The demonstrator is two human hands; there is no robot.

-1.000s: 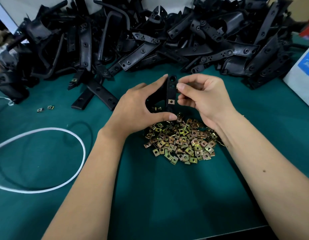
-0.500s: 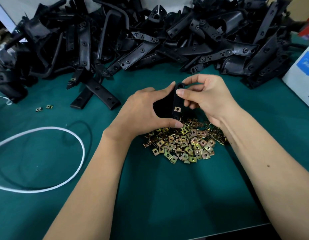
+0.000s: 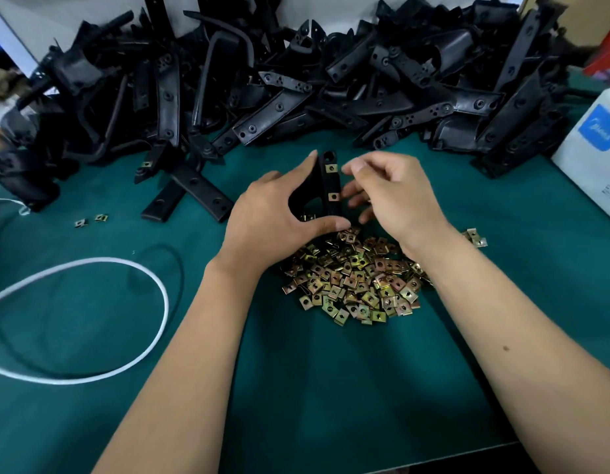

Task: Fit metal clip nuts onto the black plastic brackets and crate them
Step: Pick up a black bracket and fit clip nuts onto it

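Bracket (image 3: 331, 183) in black plastic stands upright between the two hands, above the far edge of the clip nut pile (image 3: 355, 278) on the green table (image 3: 331, 388). Its long axis runs up and down in the head view, the rounded end with a hole pointing away toward the bracket heap (image 3: 296, 90) at the back. Two brass-coloured clip nuts sit on the face turned to the right, upper clip nut (image 3: 331, 168) near the top and lower clip nut (image 3: 333, 197) below it. The bracket's bottom end and left side are hidden behind the left hand (image 3: 279, 220), so its full shape is hard to make out. That hand grips it, forefinger along the upper left edge, thumb curled across the foot. The right hand (image 3: 392, 196) is just beside the bracket, apart from it; its fingers are loosely curled, blurred, and I cannot tell whether they hold anything. A white cable (image 3: 153, 285) loops at left, a white box (image 3: 594, 155) is cut off by the right edge, and two stray clip nuts (image 3: 91, 220) lie near the cable.
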